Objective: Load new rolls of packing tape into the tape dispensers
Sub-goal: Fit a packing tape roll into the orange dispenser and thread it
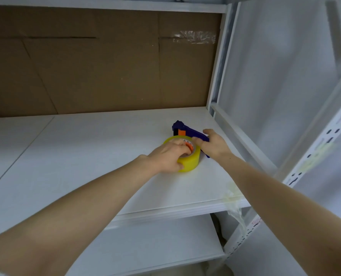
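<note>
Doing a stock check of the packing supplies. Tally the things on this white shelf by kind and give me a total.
yellow tape roll: 1, gripped by the left hand
blue tape dispenser: 1, gripped by the right hand
Total: 2 things on the shelf

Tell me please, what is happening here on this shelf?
A person is working with both bare hands on a white shelf that has cardboard behind it. The left hand grips a yellow tape roll, with its fingers over the core and its thumb on the outer side. The right hand holds a blue tape dispenser right against the roll. Whether the roll is fully seated on the dispenser cannot be told.
</note>
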Available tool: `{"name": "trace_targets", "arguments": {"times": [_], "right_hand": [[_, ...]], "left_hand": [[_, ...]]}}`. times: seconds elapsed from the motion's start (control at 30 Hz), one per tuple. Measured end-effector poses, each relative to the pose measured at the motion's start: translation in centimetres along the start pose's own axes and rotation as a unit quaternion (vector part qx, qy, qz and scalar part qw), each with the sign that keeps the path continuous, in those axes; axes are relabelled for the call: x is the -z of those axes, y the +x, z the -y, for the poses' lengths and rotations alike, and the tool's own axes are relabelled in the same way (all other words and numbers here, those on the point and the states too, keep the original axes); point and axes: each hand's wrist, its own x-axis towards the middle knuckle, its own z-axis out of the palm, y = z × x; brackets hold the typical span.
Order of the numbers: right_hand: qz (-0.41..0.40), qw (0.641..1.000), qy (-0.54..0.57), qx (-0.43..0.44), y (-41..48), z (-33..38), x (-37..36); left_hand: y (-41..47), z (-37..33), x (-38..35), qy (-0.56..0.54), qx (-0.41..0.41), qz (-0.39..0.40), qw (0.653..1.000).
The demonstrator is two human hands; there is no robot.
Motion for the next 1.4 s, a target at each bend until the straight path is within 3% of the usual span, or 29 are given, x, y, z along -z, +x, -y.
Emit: {"name": "trace_targets", "arguments": {"times": [0.07, 0.13, 0.2, 0.27, 0.3, 0.4, 0.47, 0.57, 0.67, 0.77, 0.87, 0.93, 1.03, 1.1, 1.23, 1.4], "right_hand": [[0.019, 1.000, -0.014, 0.006, 0.2, -0.2, -0.5], [0.032, 0.999, -0.019, -0.010, 0.4, -0.3, -0.7], [0.047, 0.998, -0.010, -0.030, 0.6, -0.1, -0.9], [0.058, 0.997, -0.039, -0.038, 0.7, 0.3, -1.1], [0.063, 0.995, -0.069, -0.039, 0.6, 0.5, -1.3], [0.046, 0.990, -0.131, -0.031, 0.3, 1.0, -2.0], [0.014, 0.993, -0.116, -0.030, 0.3, 0.7, -2.0], [-0.027, 0.997, 0.042, -0.056, 0.5, -0.3, -1.6], [-0.013, 0.959, 0.260, -0.109, 0.0, -0.6, -1.3], [0.038, 0.913, 0.388, -0.119, -0.7, -0.3, -1.6], [0.070, 0.894, 0.432, -0.099, -1.4, -0.1, -2.1], [0.076, 0.889, 0.442, -0.089, -1.8, 0.1, -2.3], [0.072, 0.915, 0.392, -0.060, -2.2, 0.1, -2.0], [0.077, 0.933, 0.346, -0.061, -2.1, 0.3, -1.7], [-0.018, 0.943, 0.308, -0.123, -1.5, 1.3, -0.4], [0.078, 0.889, 0.427, -0.146, -2.0, 2.6, -0.2]], "left_hand": [[-0.1, 0.3, -0.1, -0.080, 0.033, -0.033, 0.996], [0.0, 0.6, 0.1, -0.174, 0.152, -0.119, 0.966], [0.3, 1.3, 0.1, -0.286, 0.312, -0.136, 0.896], [0.6, 1.5, -0.5, -0.420, 0.375, -0.083, 0.822], [0.7, 1.3, -0.9, -0.451, 0.379, -0.067, 0.805], [1.2, 1.2, -1.7, -0.439, 0.378, -0.090, 0.810], [1.3, 1.2, -1.6, -0.488, 0.380, -0.119, 0.777], [1.2, 1.5, -0.5, -0.611, 0.350, -0.194, 0.683], [0.8, 1.3, 1.0, -0.704, 0.312, -0.213, 0.601], [0.7, 0.7, 1.2, -0.761, 0.306, -0.131, 0.557], [0.6, -0.3, 0.6, -0.805, 0.277, -0.049, 0.523], [0.5, -0.8, 0.4, -0.805, 0.255, -0.045, 0.534], [0.8, -1.0, -0.1, -0.721, 0.251, -0.095, 0.639], [0.9, -1.2, -0.5, -0.669, 0.262, -0.138, 0.682], [1.1, -0.6, -1.3, -0.617, 0.270, -0.181, 0.716], [1.3, -0.2, -2.1, -0.570, 0.282, -0.190, 0.748]]}}
